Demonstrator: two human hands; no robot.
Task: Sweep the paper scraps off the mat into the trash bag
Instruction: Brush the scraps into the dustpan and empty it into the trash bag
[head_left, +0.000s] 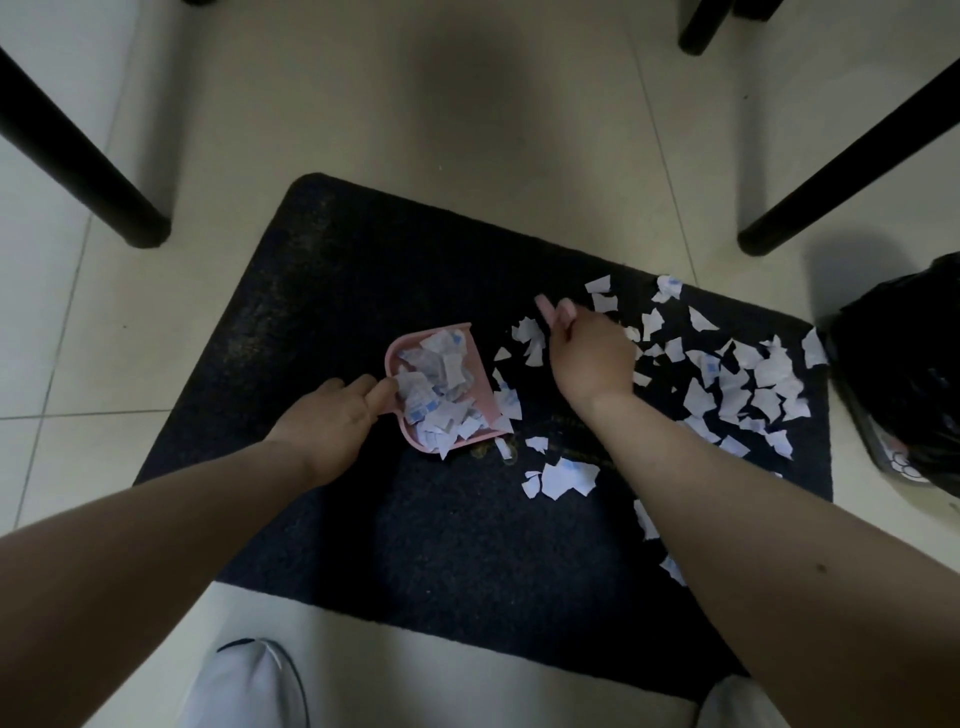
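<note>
Paper scraps (737, 384): white torn bits w/ blue print, lying on the mat; main spread sits to the right of the right hand, reaching toward the mat's right edge; a few lie between the two hands, a small cluster nearer the person than the right wrist.
Scraps in pan: heaped pile fills the dustpan, just beyond the left fingertips; some spill over its open lip.
Dustpan (400, 348): small, pink, resting on the mat, open side facing the right hand.
Left hand (332, 415): fingers curled round the pan's short handle, gripping it; thumb side hidden.
Right hand (587, 358): clenched round a pink hand brush (553, 312), only its handle end shows past the knuckles; bristles hidden under the hand, so contact w/ scraps cannot be told.
Mat (363, 270): dark, rectangular, rounded corners, flat on pale tiled floor (467, 104).
Trash bag (904, 374): black, beyond the scrap spread, right of the right hand, just off the mat's right edge.
Furniture legs (78, 156): black, on the floor beyond both hands, left & right.
Shoes (244, 686): white, nearest the person, at the mat's near edge.
</note>
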